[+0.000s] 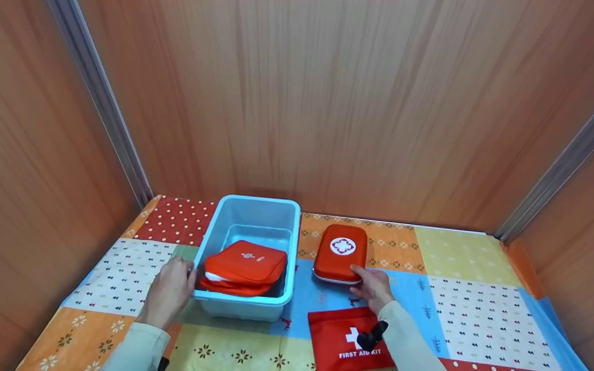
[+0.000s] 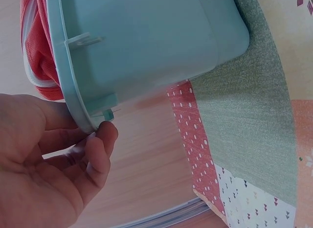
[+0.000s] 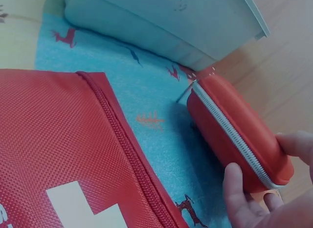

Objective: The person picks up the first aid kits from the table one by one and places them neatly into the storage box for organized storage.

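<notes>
My left hand (image 1: 168,288) grips the left rim of a light blue plastic bin (image 1: 263,211). In the left wrist view its thumb and fingers pinch the rim of the bin (image 2: 146,37) from both sides. My right hand (image 1: 374,289) holds a red hard-shell first aid case (image 1: 334,264) by its near right corner, thumb on top. The case bears a white round emblem with a cross. In the right wrist view the zipper (image 3: 232,130) runs round its side, and the case tilts over the cloth. Inside the bin lie red pouches (image 1: 256,265), one on another.
A flat red first aid kit pouch (image 1: 328,330) with a white cross lies under my right forearm. Patchwork cloth (image 1: 482,314) covers the table. Wood-grain panels (image 1: 328,103) stand at the back and both sides, with metal strips in the corners.
</notes>
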`<action>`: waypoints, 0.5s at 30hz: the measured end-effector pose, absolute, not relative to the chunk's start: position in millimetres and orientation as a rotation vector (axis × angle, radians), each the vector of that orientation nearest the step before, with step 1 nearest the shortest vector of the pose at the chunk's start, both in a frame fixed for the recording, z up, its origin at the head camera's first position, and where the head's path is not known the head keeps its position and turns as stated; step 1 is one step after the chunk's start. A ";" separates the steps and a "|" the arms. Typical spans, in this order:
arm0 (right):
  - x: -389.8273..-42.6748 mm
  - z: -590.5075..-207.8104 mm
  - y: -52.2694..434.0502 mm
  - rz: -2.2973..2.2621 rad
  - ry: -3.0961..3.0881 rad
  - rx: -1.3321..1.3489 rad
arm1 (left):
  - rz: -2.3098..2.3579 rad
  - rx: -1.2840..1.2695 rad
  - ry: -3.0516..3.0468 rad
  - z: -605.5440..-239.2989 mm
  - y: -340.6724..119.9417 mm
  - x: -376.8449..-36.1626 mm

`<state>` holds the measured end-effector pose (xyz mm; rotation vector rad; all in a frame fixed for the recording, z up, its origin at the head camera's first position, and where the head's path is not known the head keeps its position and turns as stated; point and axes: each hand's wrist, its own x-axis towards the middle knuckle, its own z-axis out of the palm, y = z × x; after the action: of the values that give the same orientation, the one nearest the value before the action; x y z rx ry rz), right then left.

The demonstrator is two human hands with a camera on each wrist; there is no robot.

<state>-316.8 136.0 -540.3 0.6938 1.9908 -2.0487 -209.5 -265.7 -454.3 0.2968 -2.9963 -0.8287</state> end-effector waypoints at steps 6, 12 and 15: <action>-315.6 -534.1 133.5 -2.149 1.947 0.674 | -0.803 0.278 -2.976 -455.4 -265.6 -209.1; -313.7 -519.4 130.6 -2.157 1.927 0.675 | -0.824 0.300 -2.981 -455.5 -265.1 -209.1; -312.4 -509.3 127.2 -2.168 1.933 0.654 | -0.830 0.306 -2.984 -455.9 -265.4 -209.4</action>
<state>-312.4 127.2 -509.3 0.6542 1.9330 -2.1681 -209.4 -265.4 -455.9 0.3063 -2.9839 -0.8303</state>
